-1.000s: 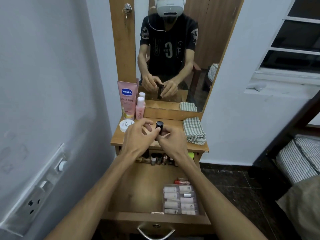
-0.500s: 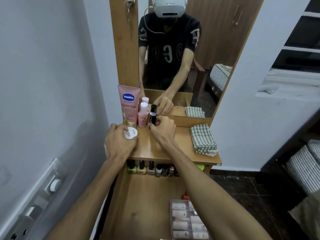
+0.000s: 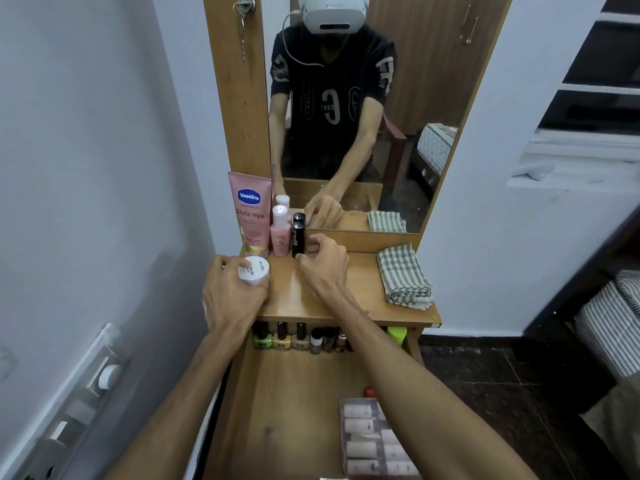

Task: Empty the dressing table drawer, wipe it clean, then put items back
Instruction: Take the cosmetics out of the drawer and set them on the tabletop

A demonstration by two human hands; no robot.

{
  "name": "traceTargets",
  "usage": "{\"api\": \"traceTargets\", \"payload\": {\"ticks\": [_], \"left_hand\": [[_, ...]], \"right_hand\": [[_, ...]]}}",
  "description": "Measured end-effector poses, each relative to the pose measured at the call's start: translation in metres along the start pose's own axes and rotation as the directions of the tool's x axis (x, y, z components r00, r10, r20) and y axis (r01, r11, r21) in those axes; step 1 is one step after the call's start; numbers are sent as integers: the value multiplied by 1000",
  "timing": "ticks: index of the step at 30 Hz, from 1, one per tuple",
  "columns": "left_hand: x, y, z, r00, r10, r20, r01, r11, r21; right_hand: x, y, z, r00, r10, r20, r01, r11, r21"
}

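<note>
Drawer [image 3: 287,410] is pulled out and only partly emptied. Since a second ago the black tube [image 3: 298,239] has gone from mid-air between both hands to standing upright on the bench [image 3: 311,299], just beside the small pink bottle [image 3: 280,233] and near the Vaseline tube [image 3: 250,213].

Right hand [image 3: 323,263] has its fingers curled at the tube's base, touching it (looks like the tail end of a placement, but I can't tell if the grip is released).

Left hand [image 3: 232,294] has moved off the tube and now wraps round the white jar [image 3: 254,270] at the bench's left edge, fingers curled round its side. Jar looks lifted or tilted off the surface, hard to say which.

Meaning for the task: one more item is out, so unloading is in progress. Still in the drawer: a row of nail polish bottles [image 3: 298,337] along the back, something green [image 3: 396,336] at the right end, and a clear organiser box [image 3: 374,438] at front right. Checked cloth [image 3: 403,275] lies folded on the bench's right side, untouched, so wiping is not started.
</note>
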State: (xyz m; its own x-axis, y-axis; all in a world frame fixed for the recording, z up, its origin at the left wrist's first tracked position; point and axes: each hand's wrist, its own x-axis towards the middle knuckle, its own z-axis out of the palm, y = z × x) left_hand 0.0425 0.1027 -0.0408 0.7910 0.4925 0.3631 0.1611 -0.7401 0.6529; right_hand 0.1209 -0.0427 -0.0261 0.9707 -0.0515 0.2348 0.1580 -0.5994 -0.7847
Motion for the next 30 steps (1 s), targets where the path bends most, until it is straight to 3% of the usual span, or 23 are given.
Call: {"api": "traceTargets", "payload": {"ticks": [4,9,12,14,17,19,22,30], "left_hand": [[-14,-1,-7,995,70,-72,-71,997,-14],[-62,10,-11,947,267,-180,-288,952,-104],[-94,15,-5,915,399,-53,-402,904,-146],[-111,19,2,880,450,151,-425,889,-171],[-129,23,20,762,319,563,-339,938,-74],[-139,24,33,667,165,726,-274,961,34],[-150,28,41,625,81,776,-202,978,60],[-163,38,42,574,-3,819,-97,993,71]], "right_hand": [[-24,5,-22,998,-55,-25,55,998,-4],[-63,23,-62,992,-121,17,122,992,-25],[-84,38,-87,987,-153,41,155,986,-54],[-96,46,-103,984,-144,106,154,983,-98],[-110,62,-117,945,-63,320,154,951,-267],[-118,74,-120,885,47,464,182,882,-435],[-129,81,-122,798,169,578,226,806,-547],[-143,90,-121,763,155,628,305,770,-560]]}}
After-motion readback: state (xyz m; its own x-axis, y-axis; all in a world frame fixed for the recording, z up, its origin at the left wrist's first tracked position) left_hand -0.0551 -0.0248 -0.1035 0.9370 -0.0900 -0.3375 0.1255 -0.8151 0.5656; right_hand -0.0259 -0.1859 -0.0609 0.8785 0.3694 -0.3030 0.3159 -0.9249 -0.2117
